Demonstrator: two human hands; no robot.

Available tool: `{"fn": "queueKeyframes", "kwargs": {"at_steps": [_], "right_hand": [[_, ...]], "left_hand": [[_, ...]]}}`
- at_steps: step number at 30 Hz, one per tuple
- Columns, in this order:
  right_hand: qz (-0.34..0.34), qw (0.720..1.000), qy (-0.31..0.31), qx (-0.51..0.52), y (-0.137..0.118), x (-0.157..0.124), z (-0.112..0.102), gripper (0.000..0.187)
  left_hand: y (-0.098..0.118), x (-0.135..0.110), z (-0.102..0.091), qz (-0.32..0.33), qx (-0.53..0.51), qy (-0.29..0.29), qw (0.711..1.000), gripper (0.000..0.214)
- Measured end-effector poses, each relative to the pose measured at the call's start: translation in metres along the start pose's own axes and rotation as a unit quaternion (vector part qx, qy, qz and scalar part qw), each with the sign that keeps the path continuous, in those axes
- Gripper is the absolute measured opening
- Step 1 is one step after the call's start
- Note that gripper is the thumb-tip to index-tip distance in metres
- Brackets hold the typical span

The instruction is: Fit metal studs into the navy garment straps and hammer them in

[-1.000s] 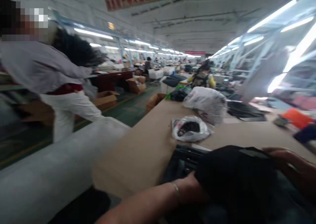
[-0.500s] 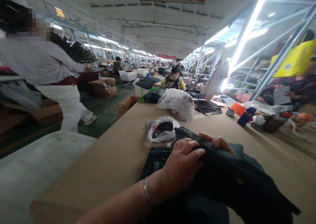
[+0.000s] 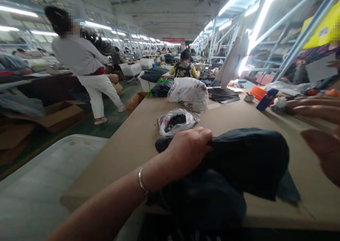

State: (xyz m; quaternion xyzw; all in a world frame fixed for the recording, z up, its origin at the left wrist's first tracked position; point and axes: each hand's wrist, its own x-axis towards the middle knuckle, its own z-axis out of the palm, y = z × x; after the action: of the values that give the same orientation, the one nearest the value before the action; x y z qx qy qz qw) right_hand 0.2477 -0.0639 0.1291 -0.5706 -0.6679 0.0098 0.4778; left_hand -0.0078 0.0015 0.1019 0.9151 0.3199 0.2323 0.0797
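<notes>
My left hand (image 3: 187, 152), with a silver bracelet at the wrist, is closed on the upper edge of a dark cloth garment (image 3: 252, 163). A small buttonhole shows near that edge. The garment drapes over the table front, and part of it is bunched under my left forearm. Off to the right, cut by the frame edge, my right hand (image 3: 325, 152) is raised with fingers and thumb apart, holding nothing visible. Just beyond the garment sits an open plastic bag (image 3: 190, 119) of small dark pieces.
On the brown table (image 3: 127, 145) stand a fuller white plastic bag (image 3: 190, 92), dark cloth (image 3: 223, 95), a blue box-shaped item (image 3: 267, 99) and an orange container (image 3: 258, 92). A white bin (image 3: 87, 139) adjoins the left edge. A person (image 3: 79, 60) walks in the aisle.
My right hand has left the garment and moved right. The left hand keeps hold while the cloth has swung down and lies differently. The walking person has moved farther up the aisle.
</notes>
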Motion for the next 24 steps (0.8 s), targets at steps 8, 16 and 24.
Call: {"fn": "queueKeyframes", "kwargs": {"at_steps": [8,16,24], "right_hand": [[-0.126,0.954,-0.266,-0.065,-0.003,-0.020,-0.009,0.020],[0.238,0.838,-0.478,0.116,0.066,-0.053,0.074,0.032],[0.132,0.886,-0.438,-0.076,0.121,-0.074,0.156,0.033]], "left_hand": [[0.046,0.001,-0.067,-0.043,-0.101,-0.161,0.981,0.016],[-0.015,-0.018,0.015,-0.168,-0.102,-0.318,0.927,0.017],[-0.079,-0.014,0.104,-0.181,0.109,-0.337,0.918,0.025]]}}
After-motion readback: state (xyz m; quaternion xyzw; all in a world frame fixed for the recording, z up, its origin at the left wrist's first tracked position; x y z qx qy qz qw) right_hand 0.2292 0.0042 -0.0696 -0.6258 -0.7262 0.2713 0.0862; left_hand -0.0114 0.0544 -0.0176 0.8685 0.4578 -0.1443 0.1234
